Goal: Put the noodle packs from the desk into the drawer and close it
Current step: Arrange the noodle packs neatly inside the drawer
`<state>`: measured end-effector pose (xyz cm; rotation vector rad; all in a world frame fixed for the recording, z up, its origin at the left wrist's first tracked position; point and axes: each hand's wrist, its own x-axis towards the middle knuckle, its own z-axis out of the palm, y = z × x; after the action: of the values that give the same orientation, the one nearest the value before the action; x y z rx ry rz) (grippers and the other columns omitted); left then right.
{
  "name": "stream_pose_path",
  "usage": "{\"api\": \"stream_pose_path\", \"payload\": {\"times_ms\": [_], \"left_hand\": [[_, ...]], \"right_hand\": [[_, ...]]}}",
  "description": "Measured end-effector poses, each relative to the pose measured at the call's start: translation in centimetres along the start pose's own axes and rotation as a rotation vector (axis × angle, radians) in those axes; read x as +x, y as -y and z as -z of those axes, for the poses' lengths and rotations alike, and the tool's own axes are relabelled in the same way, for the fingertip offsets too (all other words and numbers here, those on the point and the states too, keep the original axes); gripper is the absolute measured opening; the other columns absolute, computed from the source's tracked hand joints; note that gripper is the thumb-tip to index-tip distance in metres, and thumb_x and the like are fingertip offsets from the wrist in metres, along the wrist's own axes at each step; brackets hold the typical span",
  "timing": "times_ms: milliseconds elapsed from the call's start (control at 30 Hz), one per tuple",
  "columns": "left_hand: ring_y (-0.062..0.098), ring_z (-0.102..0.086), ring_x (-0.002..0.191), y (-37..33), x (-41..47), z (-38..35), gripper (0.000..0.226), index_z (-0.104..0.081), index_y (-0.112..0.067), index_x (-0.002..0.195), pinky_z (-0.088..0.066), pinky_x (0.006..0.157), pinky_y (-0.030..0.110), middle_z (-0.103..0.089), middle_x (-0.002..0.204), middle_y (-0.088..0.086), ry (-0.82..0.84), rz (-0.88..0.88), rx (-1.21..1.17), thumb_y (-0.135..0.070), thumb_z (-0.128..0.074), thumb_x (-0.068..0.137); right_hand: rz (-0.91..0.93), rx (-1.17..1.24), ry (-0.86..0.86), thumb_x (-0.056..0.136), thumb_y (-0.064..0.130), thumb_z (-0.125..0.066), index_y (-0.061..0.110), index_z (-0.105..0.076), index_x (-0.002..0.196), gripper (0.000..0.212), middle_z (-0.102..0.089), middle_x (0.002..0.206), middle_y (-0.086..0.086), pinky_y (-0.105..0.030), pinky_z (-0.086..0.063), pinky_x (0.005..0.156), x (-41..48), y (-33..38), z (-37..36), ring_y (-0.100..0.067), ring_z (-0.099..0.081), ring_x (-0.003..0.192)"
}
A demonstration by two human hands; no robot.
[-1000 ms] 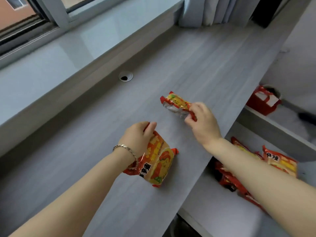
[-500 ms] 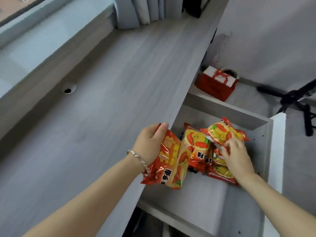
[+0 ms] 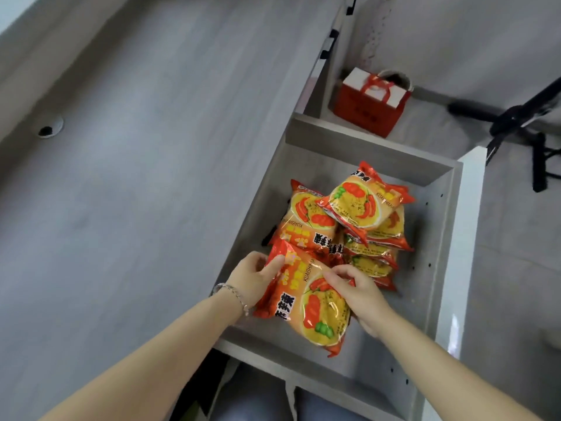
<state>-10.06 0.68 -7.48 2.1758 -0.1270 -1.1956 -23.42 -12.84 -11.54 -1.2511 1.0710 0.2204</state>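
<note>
An orange and red noodle pack hangs over the near part of the open grey drawer. My left hand grips its upper left corner. My right hand holds its right side, fingers on top of the wrapper. Behind it, a pile of several noodle packs lies inside the drawer, the top one tilted. The grey desk to the left shows no packs in view.
A round cable hole sits in the desk at the left. Beyond the drawer, a red and white gift bag stands on the floor. Black tripod legs stretch across the floor at the far right. The drawer's white front stands to the right.
My right hand let its pack go onto the pile and came back to the left hand's pack. That pack moved from the desk edge to over the drawer. The view swung right.
</note>
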Motion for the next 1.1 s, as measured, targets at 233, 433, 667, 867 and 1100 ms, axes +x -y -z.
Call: {"api": "stream_pose_path", "payload": {"times_ms": [233, 433, 667, 867, 1100], "left_hand": [[0.02, -0.056, 0.074, 5.6, 2.0, -1.9, 0.025, -0.045, -0.012, 0.094, -0.041, 0.072, 0.029, -0.057, 0.086, 0.004, -0.127, 0.111, 0.41, -0.034, -0.034, 0.1], [0.026, -0.043, 0.129, 8.4, 4.0, -1.6, 0.041, -0.028, -0.011, 0.139, -0.034, 0.11, 0.036, -0.039, 0.143, 0.015, -0.237, 0.307, 0.521, -0.017, -0.031, 0.099], [0.025, 0.011, 0.147, 9.0, 3.5, -2.0, 0.071, -0.002, -0.023, 0.15, -0.002, 0.12, 0.039, 0.012, 0.159, 0.002, -0.066, -0.066, 0.938, -0.015, -0.044, 0.093], [0.021, -0.004, 0.146, 8.2, 5.1, -1.9, 0.062, -0.024, -0.033, 0.145, -0.004, 0.118, 0.047, -0.019, 0.155, -0.003, 0.158, -0.187, 1.115, -0.048, -0.044, 0.088], [0.022, -0.022, 0.141, 6.9, 6.1, -2.2, 0.057, -0.036, -0.026, 0.139, -0.02, 0.116, 0.043, -0.032, 0.147, 0.001, 0.144, -0.075, 1.127, -0.046, -0.049, 0.087]], "right_hand": [[-0.02, -0.121, 0.026, 0.084, 0.03, -0.062, 0.019, -0.056, 0.094, 0.016, -0.058, 0.089, 0.005, -0.015, -0.045, 0.06, 3.0, -3.8, -3.1, -0.003, -0.055, 0.078], [0.105, -0.294, 0.012, 0.08, 0.02, -0.068, 0.007, -0.064, 0.107, 0.03, -0.056, 0.106, -0.008, -0.021, -0.048, 0.085, 5.6, -5.8, -8.0, -0.019, -0.056, 0.099], [0.278, -0.524, 0.019, 0.088, 0.024, -0.057, 0.017, -0.062, 0.12, 0.033, -0.042, 0.11, -0.003, -0.014, -0.027, 0.094, 5.7, -6.7, -10.4, -0.021, -0.042, 0.114], [0.056, -0.206, -0.002, 0.087, 0.015, -0.057, 0.008, -0.056, 0.122, 0.035, -0.059, 0.114, -0.013, -0.013, -0.041, 0.081, 5.9, -5.0, -6.6, -0.019, -0.052, 0.104], [-0.312, 0.507, -0.14, 0.078, 0.035, -0.069, 0.013, -0.059, 0.085, 0.025, -0.057, 0.079, -0.005, -0.027, -0.053, 0.069, 4.5, 0.0, -3.7, -0.017, -0.06, 0.075]]}}
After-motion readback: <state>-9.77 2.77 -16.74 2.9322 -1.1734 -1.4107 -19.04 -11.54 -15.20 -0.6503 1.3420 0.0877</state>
